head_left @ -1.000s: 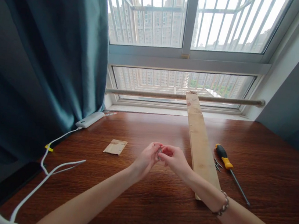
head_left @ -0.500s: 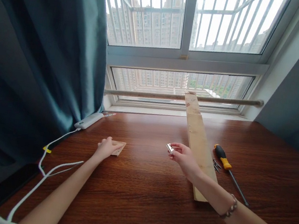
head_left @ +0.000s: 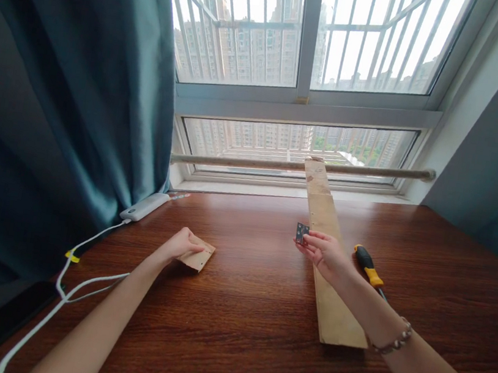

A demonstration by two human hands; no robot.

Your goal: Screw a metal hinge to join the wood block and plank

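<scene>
Between the thumb and fingers of my left hand is a small flat wooden piece with little holes along its right side. My right hand is closed on a small metal hinge, its holed face dark and tilted toward me. That hand is in front of a long pale wooden board, which runs from the tabletop toward the window and covers part of it. Right of the board lies a screwdriver with a black and yellow handle; my right forearm hides most of its shaft.
A brown wooden tabletop stretches to the window. At left lie a white power strip and white cables, beside a blue curtain. A horizontal rail crosses before the window, close to the board's far end.
My right hand has moved right and a little up, turning the hinge so its holed face shows. My left hand has lifted and tilted the wooden piece. The small screws are now hidden behind my arm.
</scene>
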